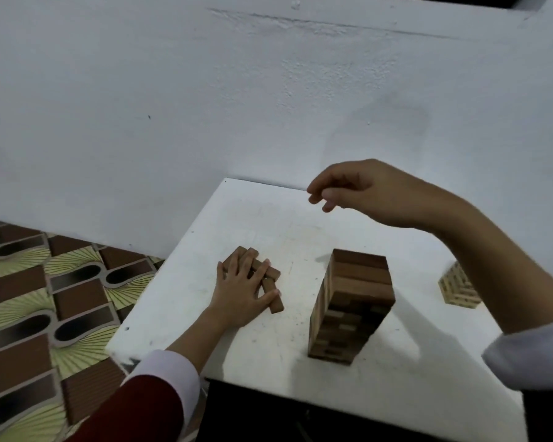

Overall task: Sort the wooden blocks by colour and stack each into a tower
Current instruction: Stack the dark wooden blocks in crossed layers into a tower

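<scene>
1. Here, the left hand (241, 290) lies flat on a small heap of loose brown blocks (270, 282), fingers straight and spread over them, thumb stretched towards the longest block; its grip is open and closes round nothing.
2. The right hand (358, 189) hangs in the air above the far part of the worktop (179, 301), wrist bent, fingers loosely curled downward; its grip holds nothing.
3. The loose brown blocks sit left of centre on the white worktop, touching one another at untidy angles.
4. Just to their right, apart from them, stands a tall brown tower (353, 306) of stacked wooden blocks, upright, with darker and lighter brown layers.
5. Further right, partly hidden behind the right forearm, stands a pale tower (457, 287) of light wooden blocks.
6. Both forearms come out of white cuffs; the left arm also wears a red sleeve (141, 413).
7. Behind the worktop is a white wall (173, 106); to the left, patterned floor tiles (45, 314).
</scene>
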